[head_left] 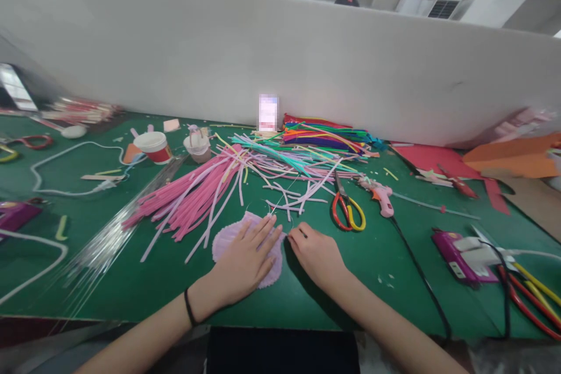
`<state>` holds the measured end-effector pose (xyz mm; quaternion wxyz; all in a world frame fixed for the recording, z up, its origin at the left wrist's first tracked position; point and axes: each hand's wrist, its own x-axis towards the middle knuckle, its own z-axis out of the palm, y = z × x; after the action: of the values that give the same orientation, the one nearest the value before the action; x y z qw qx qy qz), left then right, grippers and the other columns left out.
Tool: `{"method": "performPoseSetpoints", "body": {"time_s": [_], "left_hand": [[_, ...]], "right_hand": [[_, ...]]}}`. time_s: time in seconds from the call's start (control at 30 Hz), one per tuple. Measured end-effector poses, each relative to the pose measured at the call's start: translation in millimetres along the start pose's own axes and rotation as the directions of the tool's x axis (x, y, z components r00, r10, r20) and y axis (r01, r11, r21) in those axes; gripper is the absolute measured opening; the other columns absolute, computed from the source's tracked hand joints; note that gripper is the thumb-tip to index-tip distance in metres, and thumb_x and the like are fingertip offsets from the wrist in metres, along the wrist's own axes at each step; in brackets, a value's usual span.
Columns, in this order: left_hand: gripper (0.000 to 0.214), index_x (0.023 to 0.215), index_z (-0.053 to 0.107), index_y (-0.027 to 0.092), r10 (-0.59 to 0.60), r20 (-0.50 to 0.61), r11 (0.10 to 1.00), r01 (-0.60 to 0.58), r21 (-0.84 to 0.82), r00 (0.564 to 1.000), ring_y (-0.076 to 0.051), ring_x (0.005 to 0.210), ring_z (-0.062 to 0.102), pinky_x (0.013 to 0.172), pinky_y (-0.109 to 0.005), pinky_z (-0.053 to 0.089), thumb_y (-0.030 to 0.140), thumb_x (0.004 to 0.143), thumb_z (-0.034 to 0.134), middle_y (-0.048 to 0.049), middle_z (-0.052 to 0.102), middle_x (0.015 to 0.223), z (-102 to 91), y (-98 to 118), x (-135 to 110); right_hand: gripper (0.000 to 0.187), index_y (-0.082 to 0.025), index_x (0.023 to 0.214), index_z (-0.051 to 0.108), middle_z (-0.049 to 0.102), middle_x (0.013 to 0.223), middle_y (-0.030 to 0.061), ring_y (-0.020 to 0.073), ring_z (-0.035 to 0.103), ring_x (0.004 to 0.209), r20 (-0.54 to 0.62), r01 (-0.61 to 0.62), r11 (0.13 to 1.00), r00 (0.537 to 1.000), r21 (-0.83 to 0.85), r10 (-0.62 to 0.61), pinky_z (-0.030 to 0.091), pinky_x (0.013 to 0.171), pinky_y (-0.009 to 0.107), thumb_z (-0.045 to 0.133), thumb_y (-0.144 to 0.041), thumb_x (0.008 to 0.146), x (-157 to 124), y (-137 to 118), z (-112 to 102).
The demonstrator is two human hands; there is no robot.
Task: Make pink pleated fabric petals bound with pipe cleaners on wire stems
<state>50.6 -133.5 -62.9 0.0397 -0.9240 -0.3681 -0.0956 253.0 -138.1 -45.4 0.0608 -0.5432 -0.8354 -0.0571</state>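
My left hand lies flat, fingers stretched out, on a pale pink fuzzy flat piece on the green table. My right hand rests just right of that piece with fingers curled in a pinch at its edge; what it pinches is too small to name, maybe a thin wire. A heap of pink pipe cleaners spreads out just beyond my hands.
Red-and-yellow scissors and a pink glue gun lie to the right. Coloured pipe cleaners are piled by the white partition. Two cups stand at left; a purple device with cables at right. Clear wires fan leftward.
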Motion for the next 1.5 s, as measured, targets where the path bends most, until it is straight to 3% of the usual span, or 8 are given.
{"method": "performPoseSetpoints", "body": {"time_s": [0.37,0.57,0.7,0.87,1.0,1.13,1.3,1.5], "left_hand": [[0.051,0.147,0.028,0.021,-0.025,-0.002,0.999,0.025,-0.027,1.000,-0.025,0.143,0.017,0.114,-0.049,0.013,0.037,0.098,0.028,-0.0086,0.029,0.153,0.1,2,-1],[0.050,0.144,0.034,0.020,-0.017,-0.018,0.999,0.016,-0.029,1.000,-0.026,0.142,0.019,0.113,-0.050,0.014,0.036,0.098,0.030,-0.0100,0.031,0.152,0.2,2,-1],[0.050,0.143,0.035,0.018,-0.014,-0.007,0.999,0.014,-0.034,1.000,-0.026,0.143,0.018,0.114,-0.050,0.013,0.036,0.098,0.029,-0.0101,0.030,0.153,-1.1,2,-1],[0.049,0.142,0.037,0.019,-0.019,0.008,0.999,0.019,-0.049,1.000,-0.026,0.143,0.017,0.114,-0.049,0.011,0.038,0.098,0.029,-0.0084,0.029,0.153,-2.7,3,-1],[0.056,0.146,0.027,0.012,-0.033,-0.010,0.999,0.032,-0.043,0.999,-0.025,0.144,0.015,0.115,-0.047,0.011,0.038,0.097,0.030,-0.0111,0.026,0.154,-3.1,4,-2],[0.052,0.145,0.031,0.014,-0.028,-0.020,0.999,0.027,-0.026,0.999,-0.025,0.142,0.021,0.114,-0.047,0.011,0.035,0.098,0.030,-0.0120,0.027,0.153,-4.7,6,-3],[0.049,0.145,0.032,0.018,-0.013,-0.008,0.999,0.013,-0.049,1.000,-0.024,0.135,0.034,0.114,-0.047,0.015,0.034,0.098,0.031,-0.0093,0.044,0.144,-7.2,7,-3],[0.049,0.145,0.031,0.012,0.012,-0.005,0.998,-0.012,-0.060,1.000,-0.024,0.137,0.031,0.114,-0.044,0.020,0.029,0.098,0.029,-0.0123,0.041,0.146,-2.5,8,-5]], "right_hand": [[0.014,-0.019,0.083,0.056,0.058,0.081,0.0026,0.0154,0.056,0.067,-0.077,0.147,0.984,0.985,-0.103,-0.155,0.026,0.052,0.029,0.046,-0.015,0.093,0,4,7],[0.016,-0.016,0.088,0.057,0.059,0.083,0.0067,0.0184,0.055,0.070,0.003,0.317,0.933,0.947,-0.171,-0.321,0.033,0.054,0.028,0.044,-0.008,0.090,10,9,-8],[0.016,-0.014,0.093,0.058,0.060,0.088,0.0090,0.0199,0.057,0.076,0.059,0.368,0.920,0.930,-0.136,-0.363,0.038,0.058,0.028,0.043,-0.008,0.090,21,13,-17],[0.016,-0.015,0.091,0.058,0.060,0.089,0.0078,0.0184,0.058,0.082,0.109,0.374,0.927,0.921,0.015,-0.374,0.041,0.064,0.026,0.042,-0.013,0.093,34,18,-23],[0.016,-0.017,0.092,0.059,0.062,0.090,0.0052,0.0170,0.059,0.089,0.104,0.303,0.934,0.940,0.187,-0.326,0.043,0.072,0.025,0.045,-0.023,0.095,40,23,-26],[0.014,-0.018,0.090,0.060,0.063,0.090,0.0034,0.0162,0.058,0.091,0.069,0.243,0.916,0.958,0.319,-0.279,0.044,0.079,0.027,0.050,-0.028,0.093,38,29,-23],[0.013,-0.017,0.090,0.060,0.063,0.090,0.0053,0.0176,0.057,0.093,0.017,0.219,0.914,0.971,0.341,-0.239,0.045,0.079,0.028,0.049,-0.024,0.093,29,33,-14],[0.015,-0.017,0.089,0.060,0.063,0.089,0.0062,0.0179,0.057,0.090,-0.007,0.196,0.920,0.978,0.340,-0.206,0.047,0.079,0.029,0.047,-0.023,0.094,22,30,-12]]}}
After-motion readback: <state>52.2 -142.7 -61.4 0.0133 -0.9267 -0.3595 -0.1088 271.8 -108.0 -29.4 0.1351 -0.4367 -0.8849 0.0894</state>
